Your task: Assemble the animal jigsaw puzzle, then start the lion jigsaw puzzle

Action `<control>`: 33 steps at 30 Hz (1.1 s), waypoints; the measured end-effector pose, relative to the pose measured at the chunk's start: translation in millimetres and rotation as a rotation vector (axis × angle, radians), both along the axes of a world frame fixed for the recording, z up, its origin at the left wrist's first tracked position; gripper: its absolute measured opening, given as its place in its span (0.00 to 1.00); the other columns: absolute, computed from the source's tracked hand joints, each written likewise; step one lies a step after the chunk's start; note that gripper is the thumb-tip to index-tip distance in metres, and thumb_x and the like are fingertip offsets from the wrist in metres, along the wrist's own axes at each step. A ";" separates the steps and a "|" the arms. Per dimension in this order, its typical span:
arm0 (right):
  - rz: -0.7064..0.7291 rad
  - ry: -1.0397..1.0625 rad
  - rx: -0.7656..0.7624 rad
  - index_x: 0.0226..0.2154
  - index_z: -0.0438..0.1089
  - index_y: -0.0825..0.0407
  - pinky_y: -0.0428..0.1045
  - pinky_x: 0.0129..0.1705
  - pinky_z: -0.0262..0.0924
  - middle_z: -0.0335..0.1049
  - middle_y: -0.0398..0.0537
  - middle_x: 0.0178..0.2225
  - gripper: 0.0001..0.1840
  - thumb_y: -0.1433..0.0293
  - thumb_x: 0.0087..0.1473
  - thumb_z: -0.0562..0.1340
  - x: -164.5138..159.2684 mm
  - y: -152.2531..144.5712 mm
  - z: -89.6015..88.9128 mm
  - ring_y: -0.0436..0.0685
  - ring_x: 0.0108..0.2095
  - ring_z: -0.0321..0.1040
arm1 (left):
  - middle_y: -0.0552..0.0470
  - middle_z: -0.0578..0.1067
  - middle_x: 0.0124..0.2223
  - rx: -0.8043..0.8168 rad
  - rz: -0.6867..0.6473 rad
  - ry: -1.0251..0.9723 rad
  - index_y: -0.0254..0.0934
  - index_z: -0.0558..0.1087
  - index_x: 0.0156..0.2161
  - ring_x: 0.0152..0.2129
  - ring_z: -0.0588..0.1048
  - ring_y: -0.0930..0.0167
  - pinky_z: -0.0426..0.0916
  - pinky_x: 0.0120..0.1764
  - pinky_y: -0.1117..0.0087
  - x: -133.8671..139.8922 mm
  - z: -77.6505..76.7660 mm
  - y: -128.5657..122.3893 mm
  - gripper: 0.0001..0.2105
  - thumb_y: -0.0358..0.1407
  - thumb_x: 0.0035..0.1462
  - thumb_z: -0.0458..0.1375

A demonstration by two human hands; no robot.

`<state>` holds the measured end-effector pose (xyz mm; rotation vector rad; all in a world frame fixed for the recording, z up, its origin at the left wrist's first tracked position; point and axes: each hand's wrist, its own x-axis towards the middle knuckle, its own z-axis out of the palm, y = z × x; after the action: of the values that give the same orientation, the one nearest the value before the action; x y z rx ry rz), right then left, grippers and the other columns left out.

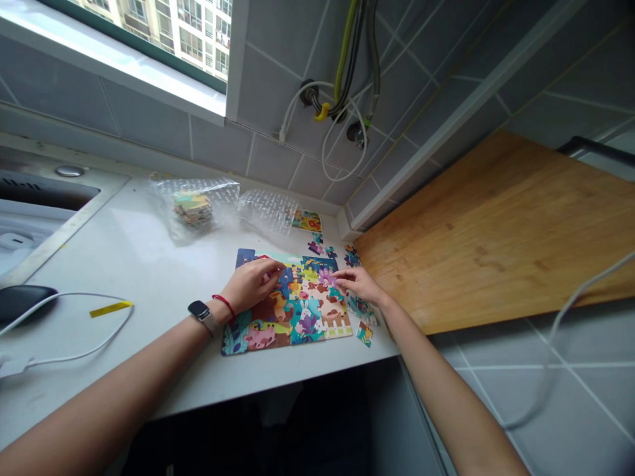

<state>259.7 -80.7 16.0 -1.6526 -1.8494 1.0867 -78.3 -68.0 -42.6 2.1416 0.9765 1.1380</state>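
Observation:
A colourful jigsaw puzzle (307, 317) with cartoon animals, a fence and plants lies on the white counter, largely fitted together. My left hand (255, 283), with a watch and a red cord at the wrist, rests over its upper left part. The fingers there are bent and drawn together; whatever may be in them is hidden. At the upper right of the puzzle, my right hand (361, 284) has its thumb and fingertips closed at the edge of a purple puzzle piece (326, 276). Several loose pieces (365, 333) lie along the right side, partly behind my right hand.
Behind the puzzle lie a clear plastic bag (193, 208) with puzzle pieces inside, crumpled clear wrap (268, 210) and a small picture card (310, 220). A wooden board (501, 231) borders the right. Left are a sink (112, 188), a white cable (106, 340) and a black object (24, 303).

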 end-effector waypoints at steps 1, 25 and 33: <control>0.006 -0.023 0.015 0.41 0.81 0.53 0.50 0.33 0.68 0.78 0.46 0.27 0.20 0.56 0.51 0.70 -1.9 -1.6 -1.0 0.55 0.27 0.72 | 0.47 0.82 0.43 -0.004 -0.008 0.002 0.38 0.78 0.45 0.32 0.80 0.69 0.76 0.37 0.69 0.0 0.0 -0.3 0.11 0.38 0.68 0.53; -0.125 -0.337 0.257 0.53 0.80 0.48 0.55 0.55 0.67 0.69 0.51 0.45 0.22 0.62 0.56 0.71 -25.5 -55.8 -34.8 0.61 0.47 0.71 | 0.49 0.82 0.41 0.005 -0.003 0.047 0.38 0.78 0.44 0.32 0.80 0.69 0.73 0.37 0.70 -1.4 -6.6 1.9 0.11 0.38 0.68 0.54; -0.061 -0.496 0.179 0.51 0.80 0.48 0.54 0.55 0.65 0.69 0.52 0.46 0.19 0.63 0.57 0.71 -26.7 -50.8 -18.6 0.62 0.49 0.71 | 0.47 0.82 0.42 0.005 -0.016 0.044 0.37 0.79 0.44 0.33 0.80 0.68 0.74 0.38 0.69 -0.9 -4.6 0.3 0.10 0.36 0.66 0.55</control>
<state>233.0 -131.5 -2.6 -1.9773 -2.0972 0.4899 -79.2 -67.7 -47.2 2.1832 0.9755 1.0915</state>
